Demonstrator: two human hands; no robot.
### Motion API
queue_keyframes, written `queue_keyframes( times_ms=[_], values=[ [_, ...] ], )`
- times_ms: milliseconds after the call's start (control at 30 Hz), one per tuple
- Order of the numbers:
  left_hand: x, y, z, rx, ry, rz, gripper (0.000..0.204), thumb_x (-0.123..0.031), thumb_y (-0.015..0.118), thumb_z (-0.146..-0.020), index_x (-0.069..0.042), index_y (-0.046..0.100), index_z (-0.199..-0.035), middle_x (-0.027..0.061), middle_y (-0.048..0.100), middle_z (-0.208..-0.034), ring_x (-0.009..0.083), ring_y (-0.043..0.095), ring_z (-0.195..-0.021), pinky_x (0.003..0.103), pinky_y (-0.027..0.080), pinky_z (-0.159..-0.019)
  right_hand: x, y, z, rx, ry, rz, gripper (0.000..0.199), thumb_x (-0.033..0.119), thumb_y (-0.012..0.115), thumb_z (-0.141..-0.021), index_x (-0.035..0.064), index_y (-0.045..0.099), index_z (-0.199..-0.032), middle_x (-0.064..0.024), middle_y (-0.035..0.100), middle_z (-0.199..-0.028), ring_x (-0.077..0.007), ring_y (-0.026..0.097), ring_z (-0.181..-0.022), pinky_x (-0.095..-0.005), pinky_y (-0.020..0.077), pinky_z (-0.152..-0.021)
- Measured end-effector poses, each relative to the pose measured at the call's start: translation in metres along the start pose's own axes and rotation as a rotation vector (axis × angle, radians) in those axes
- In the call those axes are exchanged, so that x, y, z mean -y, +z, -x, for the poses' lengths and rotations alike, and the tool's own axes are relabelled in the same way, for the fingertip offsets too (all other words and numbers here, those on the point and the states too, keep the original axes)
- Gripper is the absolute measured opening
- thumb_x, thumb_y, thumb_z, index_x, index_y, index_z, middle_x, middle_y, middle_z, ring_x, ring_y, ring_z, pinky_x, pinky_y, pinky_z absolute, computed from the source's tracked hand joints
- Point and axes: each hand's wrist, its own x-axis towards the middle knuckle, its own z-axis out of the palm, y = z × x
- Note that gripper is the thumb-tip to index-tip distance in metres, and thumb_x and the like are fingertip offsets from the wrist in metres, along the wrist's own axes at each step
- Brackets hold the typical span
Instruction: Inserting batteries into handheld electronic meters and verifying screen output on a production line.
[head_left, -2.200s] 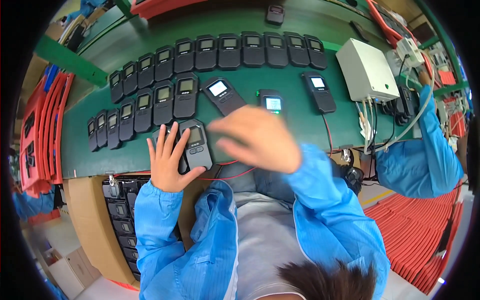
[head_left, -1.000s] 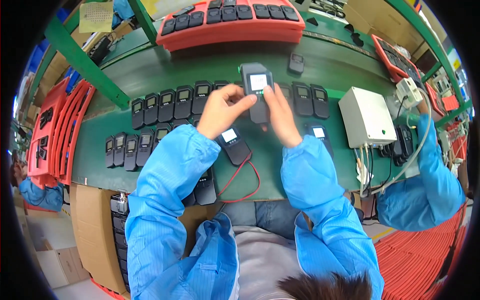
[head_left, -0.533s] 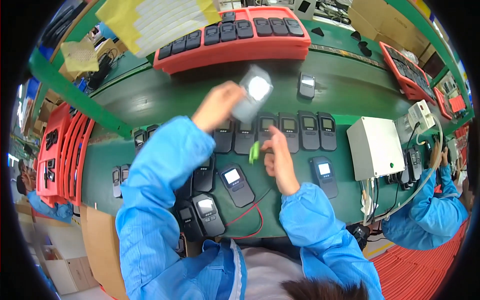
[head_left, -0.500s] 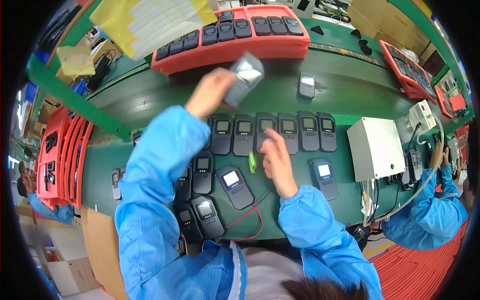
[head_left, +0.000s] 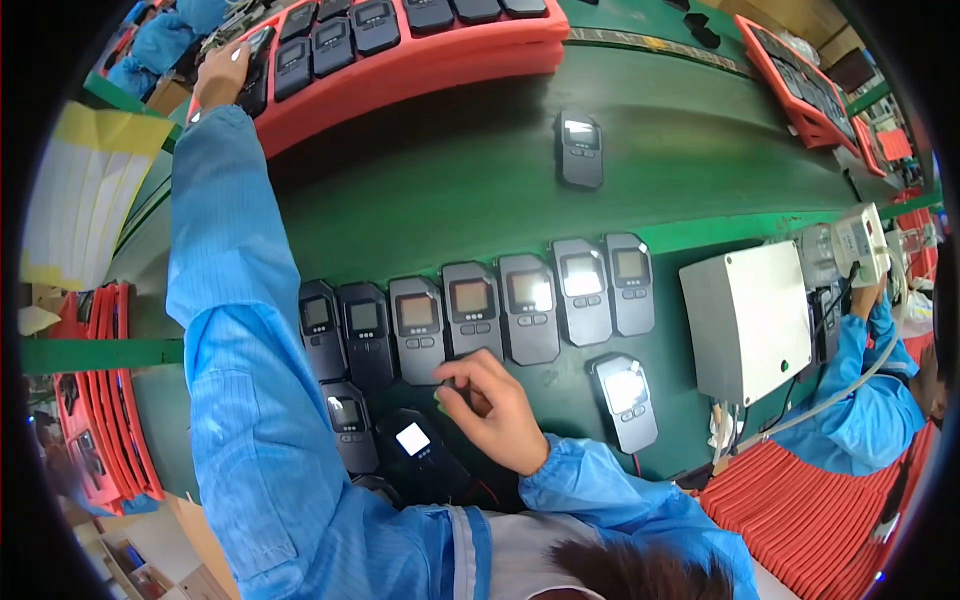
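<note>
My left hand [head_left: 222, 76] reaches to the far left end of a red tray [head_left: 400, 68], its fingers closed at the edge of a dark handheld device with a small screen [head_left: 261, 48]. My right hand [head_left: 497, 412] hovers over the near bench, fingers loosely curled, thumb and forefinger apart with nothing seen between them. A sliver of something green shows by its thumb tip; the rest is hidden. Beyond this hand runs a row of grey handheld devices [head_left: 472, 305]. Just left of it lies a dark device [head_left: 425, 450] with a lit white screen.
One device [head_left: 580, 150] lies alone on the green bench beyond the row; another lit one [head_left: 625, 400] lies at right. Further right stand a white box [head_left: 745, 320] with cables and a co-worker's blue sleeve [head_left: 850, 410]. Stacked red trays [head_left: 105, 400] stand at left.
My left hand has carried a grey device from over the bench to the tray's far left end. The view has shifted. My right hand has moved left and nearer, covering most of the green thing.
</note>
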Motion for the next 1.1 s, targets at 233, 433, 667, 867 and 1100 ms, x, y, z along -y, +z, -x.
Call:
queue_keyframes(
  times_ms=[233,433,667,867,1100],
  values=[
    [0.004,0.025,-0.007,0.292,0.15,0.201,0.039,-0.023,0.045,-0.098,-0.01,0.054,-0.133,0.0155,0.053,-0.136,0.0265,0.048,-0.128,0.032,0.036,-0.106,-0.002,0.004,0.004,-0.002,-0.045,0.053,0.017,-0.001,0.064,-0.085,0.0032,0.065,-0.101,-0.0052,0.058,-0.09,-0.0065,0.048,-0.062,-0.0207,0.0358,-0.05],
    [0.068,0.02,-0.04,0.31,0.12,0.129,0.041,-0.023,0.046,-0.097,-0.01,0.052,-0.135,0.0156,0.048,-0.141,0.0266,0.042,-0.134,0.03,0.031,-0.11,0.005,0.005,0.001,0.006,-0.056,0.052,0.016,-0.003,0.063,-0.084,0.0028,0.065,-0.099,-0.008,0.06,-0.086,-0.0127,0.056,-0.063,-0.0241,0.0413,-0.05],
    [-0.013,0.013,0.011,0.029,-0.069,-0.105,0.042,-0.035,0.048,-0.094,-0.014,0.056,-0.131,0.0178,0.054,-0.134,0.0326,0.048,-0.127,0.035,0.036,-0.106,-0.008,0.012,0.003,-0.054,-0.136,0.142,0.016,-0.003,0.063,-0.083,0.0027,0.065,-0.099,-0.0102,0.06,-0.085,-0.0199,0.06,-0.064,-0.0282,0.0458,-0.052],
    [-0.112,-0.13,0.129,-0.059,0.299,0.102,0.045,-0.043,0.053,-0.094,-0.012,0.059,-0.125,0.0166,0.063,-0.119,0.0328,0.061,-0.108,0.037,0.048,-0.09,-0.012,0.023,0.003,-0.103,-0.203,0.215,0.011,0.001,0.063,-0.084,0.0031,0.064,-0.095,-0.011,0.061,-0.085,-0.026,0.062,-0.067,-0.0314,0.0484,-0.055],
    [-0.247,-0.308,0.39,0.706,0.083,0.208,0.038,-0.028,0.072,-0.082,-0.007,0.065,-0.113,0.0089,0.064,-0.083,0.0262,0.062,-0.071,0.035,0.05,-0.066,-0.013,0.002,0.007,0.17,-0.27,0.393,0.027,0.024,0.069,-0.084,0.0036,0.063,-0.1,-0.013,0.062,-0.089,-0.0304,0.063,-0.078,-0.0373,0.051,-0.066]
  ],
)
